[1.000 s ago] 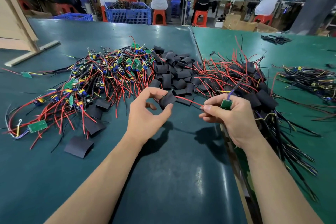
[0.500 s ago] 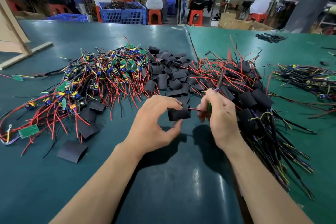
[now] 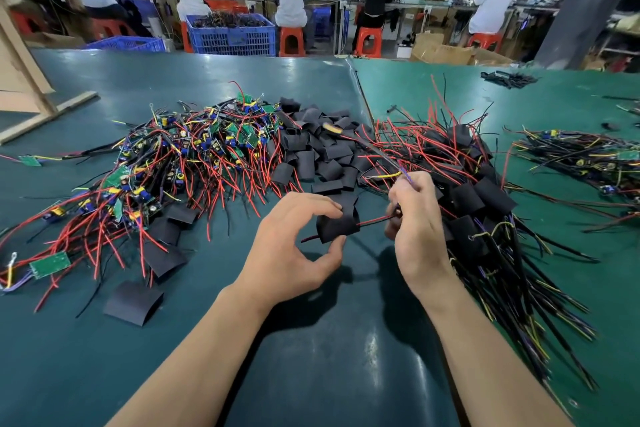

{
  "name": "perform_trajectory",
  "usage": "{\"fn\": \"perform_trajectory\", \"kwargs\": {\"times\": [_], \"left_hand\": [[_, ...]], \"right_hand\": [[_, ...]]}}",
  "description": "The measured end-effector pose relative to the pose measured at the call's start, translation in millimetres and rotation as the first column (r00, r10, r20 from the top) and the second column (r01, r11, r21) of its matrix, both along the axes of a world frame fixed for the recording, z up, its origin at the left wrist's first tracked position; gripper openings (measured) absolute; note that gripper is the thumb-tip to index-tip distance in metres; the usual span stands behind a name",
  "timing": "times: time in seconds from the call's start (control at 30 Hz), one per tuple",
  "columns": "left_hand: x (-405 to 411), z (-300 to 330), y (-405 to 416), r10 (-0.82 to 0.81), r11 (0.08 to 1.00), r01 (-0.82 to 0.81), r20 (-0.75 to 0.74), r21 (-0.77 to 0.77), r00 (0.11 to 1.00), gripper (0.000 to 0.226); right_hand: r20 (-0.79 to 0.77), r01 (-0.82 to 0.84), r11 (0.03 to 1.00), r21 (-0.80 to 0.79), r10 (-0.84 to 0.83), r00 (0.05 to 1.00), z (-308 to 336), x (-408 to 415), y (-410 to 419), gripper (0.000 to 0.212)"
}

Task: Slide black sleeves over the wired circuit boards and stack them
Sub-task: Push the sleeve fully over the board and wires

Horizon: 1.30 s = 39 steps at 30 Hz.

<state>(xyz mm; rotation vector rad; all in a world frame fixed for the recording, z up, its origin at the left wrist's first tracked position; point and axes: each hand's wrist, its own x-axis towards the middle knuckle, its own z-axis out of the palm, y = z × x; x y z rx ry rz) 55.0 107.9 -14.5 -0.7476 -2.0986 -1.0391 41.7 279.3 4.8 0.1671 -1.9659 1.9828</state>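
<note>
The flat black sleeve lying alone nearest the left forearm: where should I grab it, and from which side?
Pinch the black sleeve at its right-hand open edge, coming from above and the right. It lies flat and apart from the wire tangle, and that edge curls slightly off the green mat, giving fingers a lip, probably.

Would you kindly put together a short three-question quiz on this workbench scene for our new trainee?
1. True or false: the left hand pinches a black sleeve that has red wire running through it.
2. Which pile lies nearest the right hand? A) bare boards B) loose sleeves C) sleeved boards
3. Fill in: the mat under both forearms is dark ____.

Key: 1 true; 2 C; 3 green.
</note>
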Motion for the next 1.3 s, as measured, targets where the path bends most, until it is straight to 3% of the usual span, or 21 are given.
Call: {"fn": "perform_trajectory", "kwargs": {"times": [0.1, 0.27, 0.4, 0.57, 0.7, 0.9, 1.1, 1.3], "left_hand": [[-1.4, -0.9, -1.3, 0.024, 1.0, -0.024, 0.006, 0.015, 1.0, 0.029], [-3.3, -2.9, -3.2, 0.068, 0.997, -0.069, 0.032, 0.045, 0.997, 0.031], [-3.2, -2.8, -2.7, 0.074, 0.995, -0.075, 0.029, 0.065, 0.997, 0.029], [-3.9, -3.5, -2.5, 0.102, 0.995, -0.102, -0.003, 0.007, 0.995, 0.025], [-4.6, -4.6, -1.0, 0.11, 0.993, -0.111, -0.015, -0.041, 0.994, 0.023], [-5.1, -3.7, -1.5, 0.097, 0.994, -0.092, 0.073, -0.059, 0.993, 0.026], [-5.9, -2.2, -4.3, 0.079, 0.993, -0.069, 0.1, -0.093, 0.992, 0.025], [-5.7, -1.7, -3.7, 0.1, 0.99, -0.09, 0.092, -0.107, 0.991, 0.029]], "right_hand": [[-0.014, -0.061, 0.998, 0.003, 0.061, 0.998, 0.6, 0.1, 2.6, 0.026], [-0.029, -0.064, 0.993, -0.097, 0.062, 0.998, -1.8, -2.0, 2.0, 0.011], [0.045, -0.142, 0.958, -0.248, 0.157, 0.986, 0.0, -0.1, 0.8, 0.017], [0.127, -0.142, 0.945, -0.295, 0.186, 0.974, 1.5, 2.2, -2.6, 0.02], [0.182, -0.077, 0.95, -0.303, 0.137, 0.974, 1.0, -0.1, -2.6, 0.021], [0.199, -0.118, 0.933, -0.34, 0.194, 0.961, -0.6, 0.7, -3.6, 0.012], [0.214, -0.079, 0.982, -0.174, 0.116, 0.97, -1.0, 0.4, 0.8, 0.01], [0.247, -0.095, 0.968, -0.23, 0.153, 0.957, -0.2, 1.5, -1.3, 0.008]]}}
